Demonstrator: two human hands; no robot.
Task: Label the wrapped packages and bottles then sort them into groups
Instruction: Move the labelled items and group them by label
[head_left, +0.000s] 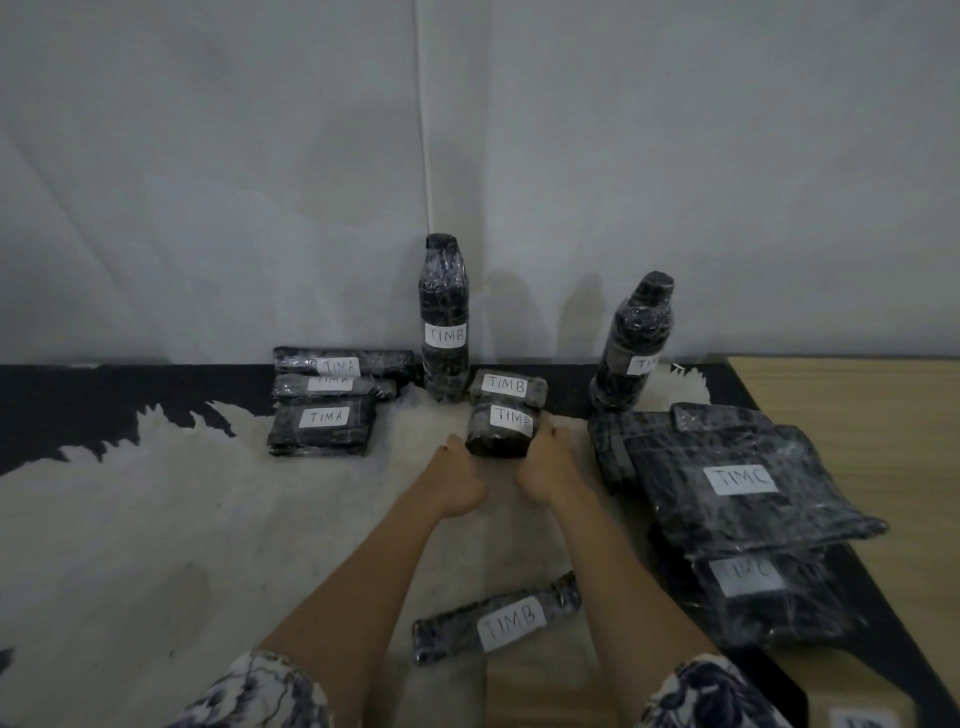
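Observation:
Both my hands hold a small black wrapped package labelled TIM B (500, 431): my left hand (457, 480) grips its left side, my right hand (545, 467) its right side. Behind it lies another TIM B package (508, 387), beside an upright TIM B bottle (444, 317). To the left sit three TIM A packages (323, 420) in a stack. At the right stands a wrapped bottle (631, 343), and large TIM C packages (743, 478) overlap. A long TIM B package (496, 618) lies near me, between my forearms.
Everything sits on a black and white rug (182, 519) against a grey wall (208, 182). Wooden floor (857, 395) shows at the right. A labelled box corner (862, 717) appears at the bottom right.

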